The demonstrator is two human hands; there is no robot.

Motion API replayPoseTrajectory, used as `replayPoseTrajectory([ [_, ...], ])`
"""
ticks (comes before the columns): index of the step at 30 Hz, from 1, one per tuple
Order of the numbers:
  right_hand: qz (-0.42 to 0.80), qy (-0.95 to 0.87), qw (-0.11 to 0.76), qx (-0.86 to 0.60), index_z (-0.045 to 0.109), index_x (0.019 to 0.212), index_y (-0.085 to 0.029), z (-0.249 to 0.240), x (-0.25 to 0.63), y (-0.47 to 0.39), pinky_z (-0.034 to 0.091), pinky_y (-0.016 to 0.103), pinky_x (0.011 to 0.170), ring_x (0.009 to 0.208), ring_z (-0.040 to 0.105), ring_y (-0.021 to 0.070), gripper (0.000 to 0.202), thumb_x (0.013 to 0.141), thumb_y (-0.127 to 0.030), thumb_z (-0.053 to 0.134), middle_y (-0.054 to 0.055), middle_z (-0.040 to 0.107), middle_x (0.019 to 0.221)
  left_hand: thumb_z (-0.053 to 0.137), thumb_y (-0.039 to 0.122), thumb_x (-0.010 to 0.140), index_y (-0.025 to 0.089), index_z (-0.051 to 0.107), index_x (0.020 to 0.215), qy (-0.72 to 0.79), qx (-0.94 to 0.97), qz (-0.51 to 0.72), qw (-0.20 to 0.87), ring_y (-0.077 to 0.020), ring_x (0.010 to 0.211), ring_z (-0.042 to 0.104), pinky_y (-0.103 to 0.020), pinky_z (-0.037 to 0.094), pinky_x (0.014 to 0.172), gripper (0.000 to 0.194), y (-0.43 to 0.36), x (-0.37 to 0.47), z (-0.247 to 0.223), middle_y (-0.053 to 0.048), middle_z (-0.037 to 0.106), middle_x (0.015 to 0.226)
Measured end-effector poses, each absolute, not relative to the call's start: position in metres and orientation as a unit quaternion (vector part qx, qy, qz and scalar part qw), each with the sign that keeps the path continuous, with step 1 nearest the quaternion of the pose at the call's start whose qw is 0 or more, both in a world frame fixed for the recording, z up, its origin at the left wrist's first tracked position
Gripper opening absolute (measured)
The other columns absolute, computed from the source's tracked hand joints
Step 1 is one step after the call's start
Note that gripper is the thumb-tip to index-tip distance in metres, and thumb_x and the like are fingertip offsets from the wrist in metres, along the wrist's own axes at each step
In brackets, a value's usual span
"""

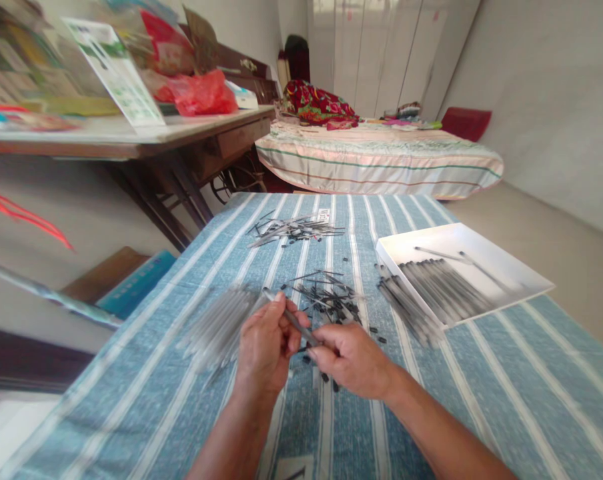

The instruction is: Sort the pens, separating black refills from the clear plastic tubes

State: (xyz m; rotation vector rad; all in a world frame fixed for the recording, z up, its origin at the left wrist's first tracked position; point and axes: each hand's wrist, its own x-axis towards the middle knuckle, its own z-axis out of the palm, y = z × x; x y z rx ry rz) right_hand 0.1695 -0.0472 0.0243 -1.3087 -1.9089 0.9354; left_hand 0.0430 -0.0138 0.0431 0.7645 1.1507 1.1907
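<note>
One dark grey pen [295, 319] is held slantwise between my two hands. The fingers of my left hand [266, 340] are closed round its upper left part. My right hand [351, 357] pinches its lower right end. Just beyond my hands lies a pile of small black parts [331, 297]. A blurred bundle of translucent grey tubes [221, 327] is beside my left hand. To the right of my right hand, more dark pens [406, 303] lie against a white box [511, 263], which holds a row of similar pens [444, 287].
A blue and white striped cloth [171, 413] covers the table. Farther back on it is a pile of thin refills [299, 230]. A wooden desk [191, 133] with a red plastic bag [201, 93] stands at the left, and a bed [381, 157] behind.
</note>
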Motion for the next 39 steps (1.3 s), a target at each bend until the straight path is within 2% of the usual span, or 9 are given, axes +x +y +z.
replayPoseTrajectory([
  [3, 0.255, -0.772, 0.264, -0.519, 0.057, 0.068, -0.017, 0.021, 0.166, -0.056, 0.027, 0.019, 0.046, 0.045, 0.042, 0.0078, 0.012, 0.074, -0.018, 0.047, -0.004, 0.05, 0.049, 0.055, 0.033, 0.072, 0.016, 0.049, 0.064, 0.53, 0.309, 0.597, 0.517, -0.0029, 0.027, 0.032, -0.015, 0.018, 0.027, 0.02, -0.002, 0.019, 0.057, 0.003, 0.055, 0.046],
  [7, 0.141, -0.808, 0.211, -0.532, 0.061, 0.083, -0.019, 0.014, 0.16, -0.069, 0.03, 0.021, 0.05, 0.052, 0.055, 0.0134, 0.016, 0.079, -0.022, 0.045, 0.0, 0.062, 0.055, 0.047, 0.027, 0.079, 0.018, 0.044, 0.059, 0.533, 0.298, 0.692, 0.386, -0.0024, 0.028, 0.03, -0.013, 0.02, 0.029, 0.023, 0.012, -0.014, 0.079, 0.008, 0.05, 0.04],
  [9, 0.107, -0.795, 0.22, -0.555, 0.061, 0.088, -0.02, 0.017, 0.161, -0.066, 0.031, 0.022, 0.051, 0.055, 0.059, 0.0141, 0.02, 0.083, -0.028, 0.042, 0.002, 0.065, 0.061, 0.048, 0.033, 0.08, 0.017, 0.05, 0.066, 0.51, 0.382, 0.622, 0.454, -0.0023, 0.03, 0.032, -0.014, 0.022, 0.031, 0.021, 0.012, -0.012, 0.08, 0.006, 0.058, 0.049],
  [14, 0.034, -0.749, 0.205, -0.629, 0.059, 0.102, -0.023, 0.023, 0.175, -0.042, 0.029, 0.022, 0.048, 0.055, 0.061, 0.0155, 0.029, 0.086, -0.04, 0.041, 0.002, 0.069, 0.066, 0.056, 0.039, 0.073, 0.014, 0.052, 0.062, 0.507, 0.484, 0.471, 0.535, -0.0027, 0.027, 0.03, -0.016, 0.016, 0.03, 0.028, 0.002, 0.016, 0.055, 0.001, 0.055, 0.042],
  [17, 0.036, -0.73, 0.205, -0.651, 0.062, 0.091, -0.022, 0.016, 0.185, -0.035, 0.029, 0.022, 0.049, 0.053, 0.06, 0.0145, 0.031, 0.087, -0.042, 0.039, 0.002, 0.067, 0.064, 0.057, 0.042, 0.071, 0.014, 0.053, 0.061, 0.491, 0.522, 0.346, 0.605, -0.0031, 0.027, 0.028, -0.016, 0.016, 0.031, 0.031, -0.001, 0.022, 0.042, 0.001, 0.054, 0.039],
  [20, 0.071, -0.717, 0.269, -0.639, 0.063, 0.076, -0.019, 0.007, 0.19, -0.035, 0.031, 0.02, 0.051, 0.052, 0.056, 0.0114, 0.033, 0.088, -0.037, 0.037, 0.001, 0.063, 0.06, 0.055, 0.044, 0.072, 0.014, 0.053, 0.061, 0.484, 0.521, 0.309, 0.632, -0.003, 0.028, 0.027, -0.016, 0.016, 0.032, 0.031, -0.002, 0.023, 0.036, 0.0, 0.055, 0.04],
  [27, 0.274, -0.659, 0.424, -0.557, 0.052, 0.062, -0.017, 0.006, 0.19, -0.039, 0.032, 0.018, 0.047, 0.046, 0.043, 0.0083, 0.034, 0.085, -0.039, 0.041, -0.004, 0.045, 0.047, 0.055, 0.042, 0.073, 0.014, 0.056, 0.059, 0.457, 0.569, 0.181, 0.659, -0.0044, 0.029, 0.026, -0.017, 0.016, 0.033, 0.031, -0.009, 0.026, 0.035, 0.002, 0.051, 0.035],
  [32, 0.359, -0.628, 0.43, -0.54, 0.039, 0.049, -0.017, 0.007, 0.195, -0.037, 0.031, 0.018, 0.043, 0.041, 0.038, 0.0066, 0.043, 0.084, -0.042, 0.044, -0.005, 0.041, 0.041, 0.053, 0.038, 0.075, 0.015, 0.056, 0.057, 0.422, 0.621, 0.129, 0.648, -0.0058, 0.033, 0.03, -0.018, 0.02, 0.036, 0.03, -0.016, 0.028, 0.032, 0.002, 0.054, 0.038],
  [39, 0.536, -0.569, 0.389, -0.487, 0.039, 0.053, -0.018, 0.006, 0.2, -0.037, 0.02, 0.016, 0.033, 0.028, 0.03, 0.0036, 0.038, 0.084, -0.038, 0.043, -0.006, 0.047, 0.04, 0.047, 0.031, 0.079, 0.016, 0.047, 0.048, 0.392, 0.666, 0.121, 0.623, -0.006, 0.035, 0.027, -0.02, 0.02, 0.039, 0.034, -0.019, 0.027, 0.032, 0.004, 0.05, 0.037],
])
